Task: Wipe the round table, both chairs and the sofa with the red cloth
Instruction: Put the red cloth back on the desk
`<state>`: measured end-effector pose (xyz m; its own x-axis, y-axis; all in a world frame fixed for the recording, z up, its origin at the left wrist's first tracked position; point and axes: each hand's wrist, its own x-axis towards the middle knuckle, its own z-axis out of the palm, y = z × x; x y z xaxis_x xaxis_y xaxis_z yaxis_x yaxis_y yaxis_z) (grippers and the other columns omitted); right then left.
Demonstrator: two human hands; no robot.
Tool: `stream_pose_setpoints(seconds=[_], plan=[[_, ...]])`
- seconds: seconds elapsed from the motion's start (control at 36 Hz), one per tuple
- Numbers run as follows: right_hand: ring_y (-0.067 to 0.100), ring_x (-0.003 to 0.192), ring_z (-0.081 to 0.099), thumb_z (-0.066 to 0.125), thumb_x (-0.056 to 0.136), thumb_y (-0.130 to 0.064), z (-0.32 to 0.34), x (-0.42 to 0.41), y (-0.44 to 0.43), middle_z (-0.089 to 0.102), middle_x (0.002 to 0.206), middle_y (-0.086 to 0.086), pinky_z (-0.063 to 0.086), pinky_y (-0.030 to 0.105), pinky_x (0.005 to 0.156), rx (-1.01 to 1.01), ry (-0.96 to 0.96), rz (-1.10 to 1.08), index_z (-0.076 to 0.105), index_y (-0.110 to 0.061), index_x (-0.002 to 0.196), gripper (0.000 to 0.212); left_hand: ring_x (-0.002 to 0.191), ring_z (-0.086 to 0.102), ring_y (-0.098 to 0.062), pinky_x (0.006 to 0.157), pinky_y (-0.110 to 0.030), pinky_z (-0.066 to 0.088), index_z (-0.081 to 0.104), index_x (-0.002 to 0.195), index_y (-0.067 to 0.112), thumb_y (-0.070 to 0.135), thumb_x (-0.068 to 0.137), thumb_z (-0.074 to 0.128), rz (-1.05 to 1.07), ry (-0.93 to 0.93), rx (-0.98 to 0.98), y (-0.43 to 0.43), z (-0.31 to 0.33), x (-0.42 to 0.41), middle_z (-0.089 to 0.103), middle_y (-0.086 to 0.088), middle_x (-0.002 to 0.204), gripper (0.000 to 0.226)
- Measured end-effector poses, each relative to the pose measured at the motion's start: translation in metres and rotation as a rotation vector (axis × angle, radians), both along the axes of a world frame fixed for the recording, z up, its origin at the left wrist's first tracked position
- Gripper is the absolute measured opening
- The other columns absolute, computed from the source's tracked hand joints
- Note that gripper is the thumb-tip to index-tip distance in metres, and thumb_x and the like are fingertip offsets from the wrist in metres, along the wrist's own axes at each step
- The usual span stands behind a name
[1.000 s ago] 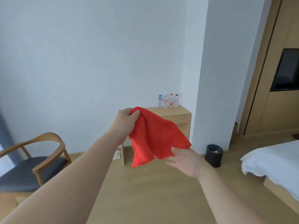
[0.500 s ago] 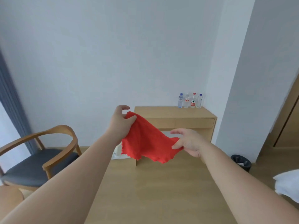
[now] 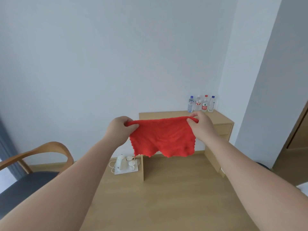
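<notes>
A pale wall (image 3: 116, 55) rises behind a light wooden table (image 3: 166, 114) that stands on a wood floor (image 3: 166, 205). Four water bottles (image 3: 201, 104) stand in a row at the table's far right corner. On the floor just beside the table's left side panel lies a white tray (image 3: 126, 171) carrying a kettle (image 3: 121, 162) and two cups (image 3: 130, 158). A wooden chair (image 3: 55, 147) with a dark seat stands at the lower left, near a grey curtain (image 3: 6, 147).

The red cloth (image 3: 162, 139) hangs in the air in front of the table, hiding much of its front edge, and is spread flat between both outstretched arms. The left grip (image 3: 119, 129) pinches the cloth's upper left corner, thumb curled over the hem. The right grip (image 3: 200, 127) pinches the upper right corner the same way. The cloth's top edge runs taut between them, and its scalloped lower edge hangs free.
</notes>
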<state>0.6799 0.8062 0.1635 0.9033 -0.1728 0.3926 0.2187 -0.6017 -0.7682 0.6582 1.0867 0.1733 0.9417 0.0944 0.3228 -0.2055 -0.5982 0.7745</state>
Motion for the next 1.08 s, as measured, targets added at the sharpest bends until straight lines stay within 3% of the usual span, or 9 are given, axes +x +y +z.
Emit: stream_pose_setpoints(seconds=[0.19,0.42,0.53,0.64,0.75,0.83,0.94,1.0,1.08], plan=[[0.024,0.084,0.063,0.057,0.096,-0.025,-0.023,0.087,0.0,0.062,0.1,0.002,0.052,0.038,0.07,0.116,0.097,0.136,0.056,-0.026,0.099,0.003,0.068,0.051,-0.017,0.062,-0.03,0.041,0.059,0.093,0.01,0.036,0.093,0.052,-0.003,0.08,-0.085,0.002,-0.025,0.084,0.057,-0.003,0.08,0.027],[0.02,0.078,0.058,0.071,0.077,0.005,-0.068,0.216,-0.023,0.055,0.088,0.008,0.052,0.04,0.075,0.103,0.425,0.469,0.04,-0.026,0.131,0.069,0.082,0.055,-0.017,0.066,-0.032,0.044,0.055,0.1,0.015,0.039,0.095,0.046,0.086,0.121,-0.043,-0.021,-0.066,0.21,0.059,-0.001,0.091,0.026],[0.025,0.088,0.065,0.064,0.083,0.007,-0.088,0.291,-0.033,0.062,0.103,0.009,0.057,0.045,0.079,0.17,0.417,0.36,0.042,-0.018,0.13,0.057,0.089,0.058,-0.018,0.077,-0.037,0.05,0.052,0.105,0.016,0.038,0.094,0.048,0.143,0.185,-0.068,-0.033,-0.082,0.276,0.06,-0.002,0.098,0.025],[0.024,0.089,0.065,0.065,0.085,-0.003,-0.097,0.359,-0.041,0.062,0.103,0.008,0.056,0.038,0.073,0.132,0.399,0.299,0.038,-0.021,0.119,0.047,0.09,0.063,-0.02,0.071,-0.035,0.055,0.042,0.119,0.018,0.032,0.087,0.063,0.099,0.277,-0.23,-0.046,-0.09,0.334,0.059,-0.005,0.104,0.041],[0.024,0.07,0.061,0.064,0.084,-0.003,-0.105,0.414,-0.043,0.061,0.089,0.006,0.047,0.03,0.052,0.124,0.3,0.158,0.046,-0.019,0.095,0.027,0.093,0.066,-0.02,0.081,-0.035,0.056,0.033,0.13,0.014,0.013,0.078,0.074,0.016,0.376,-0.409,-0.058,-0.098,0.385,0.062,-0.01,0.107,0.066],[0.019,0.074,0.057,0.062,0.086,-0.001,-0.112,0.451,-0.046,0.062,0.084,-0.002,0.041,0.022,0.057,0.02,0.193,0.143,0.058,-0.019,0.073,0.023,0.095,0.065,-0.018,0.084,-0.032,0.053,0.031,0.129,0.016,0.008,0.078,0.072,0.003,0.361,-0.398,-0.06,-0.106,0.424,0.063,-0.008,0.109,0.066],[0.016,0.086,0.059,0.062,0.088,-0.006,-0.125,0.505,-0.05,0.064,0.103,-0.003,0.053,0.032,0.077,-0.012,0.243,0.188,0.07,-0.019,0.105,0.023,0.08,0.063,-0.02,0.064,-0.027,0.053,0.037,0.109,0.023,0.004,0.082,0.061,0.022,0.239,-0.324,-0.061,-0.119,0.478,0.066,-0.007,0.096,0.041],[0.022,0.106,0.06,0.064,0.085,-0.006,-0.134,0.533,-0.048,0.059,0.123,0.001,0.049,0.042,0.096,-0.077,0.267,0.217,0.063,-0.016,0.126,0.042,0.074,0.058,-0.017,0.053,-0.02,0.045,0.041,0.094,0.025,0.002,0.084,0.057,0.041,0.161,-0.236,-0.06,-0.132,0.509,0.062,-0.001,0.092,0.03],[0.021,0.126,0.048,0.066,0.082,-0.004,-0.15,0.576,-0.039,0.043,0.144,0.003,0.04,0.035,0.107,-0.185,0.286,0.253,0.047,-0.013,0.143,0.065,0.065,0.05,-0.017,0.053,-0.018,0.037,0.046,0.082,0.026,0.0,0.085,0.053,0.052,0.093,-0.142,-0.052,-0.155,0.559,0.055,0.001,0.082,0.026]])
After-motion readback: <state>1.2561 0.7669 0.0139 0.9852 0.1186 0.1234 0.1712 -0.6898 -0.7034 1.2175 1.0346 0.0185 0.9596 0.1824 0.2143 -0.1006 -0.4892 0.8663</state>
